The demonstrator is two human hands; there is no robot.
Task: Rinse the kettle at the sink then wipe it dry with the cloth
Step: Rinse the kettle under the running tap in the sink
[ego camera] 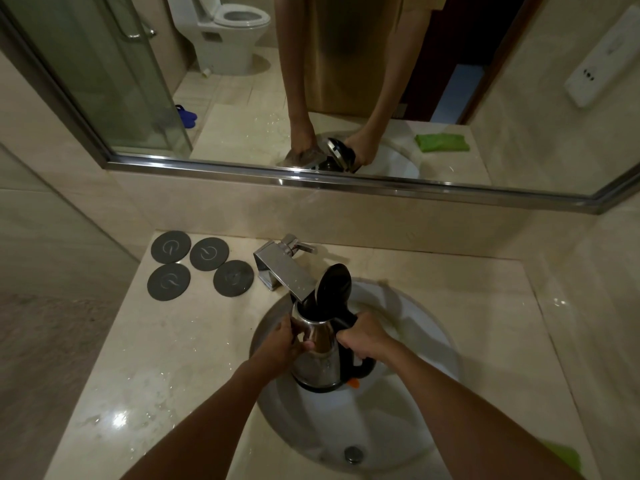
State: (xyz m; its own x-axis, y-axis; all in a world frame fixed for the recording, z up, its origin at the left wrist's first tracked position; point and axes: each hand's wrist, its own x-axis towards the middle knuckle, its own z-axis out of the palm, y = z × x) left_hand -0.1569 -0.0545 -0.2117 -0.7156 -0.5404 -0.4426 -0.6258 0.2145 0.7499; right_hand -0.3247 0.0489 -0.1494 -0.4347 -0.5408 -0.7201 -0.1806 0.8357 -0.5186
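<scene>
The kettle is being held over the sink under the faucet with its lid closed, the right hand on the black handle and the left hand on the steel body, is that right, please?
Not quite: the lid is open, standing up behind the mouth, as the head view shows. The rest holds: the kettle is over the sink under the faucet, the right hand on the black handle, the left hand on the steel body.

We see a beige marble counter (166,358) (glossy, with wet glints) with a white sink (426,344) set in. Four dark round coasters (209,253) lie at its back left beside the chrome faucet (282,268), and a green cloth (566,455) lies at its front right edge.
</scene>
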